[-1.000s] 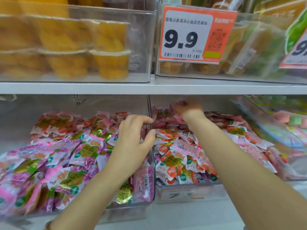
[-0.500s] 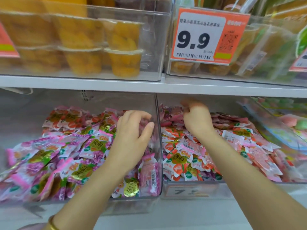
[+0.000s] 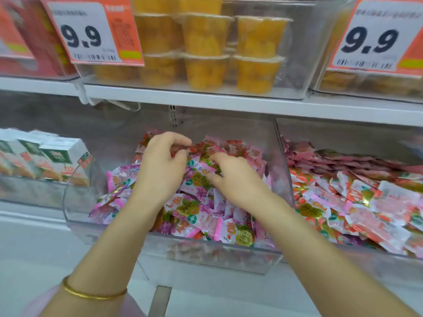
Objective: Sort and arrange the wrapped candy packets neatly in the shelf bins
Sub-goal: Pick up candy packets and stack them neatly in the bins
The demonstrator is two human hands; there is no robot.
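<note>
A clear centre bin (image 3: 229, 250) holds a loose heap of pink and purple candy packets (image 3: 194, 209). Both my hands are in this bin, near its back. My left hand (image 3: 160, 170) has its fingers curled and pinches a reddish packet (image 3: 196, 148) between thumb and forefinger. Close beside it, my right hand (image 3: 235, 179) curls its fingers over a pink packet with a gold label (image 3: 201, 178) on top of the heap. The neighbouring right bin (image 3: 283, 156) is filled with orange and red candy packets (image 3: 343, 202).
White juice cartons (image 3: 57, 156) stand in the bin to the left. The upper shelf (image 3: 229, 101) hangs low over the bins, carrying clear boxes of orange fruit cups (image 3: 206, 42) and orange price tags (image 3: 91, 33). A gold bangle (image 3: 91, 294) is on my left wrist.
My right hand has left the orange-packet bin and moved left into the pink-packet bin beside my left hand. My view has swung left, bringing the cartons into sight.
</note>
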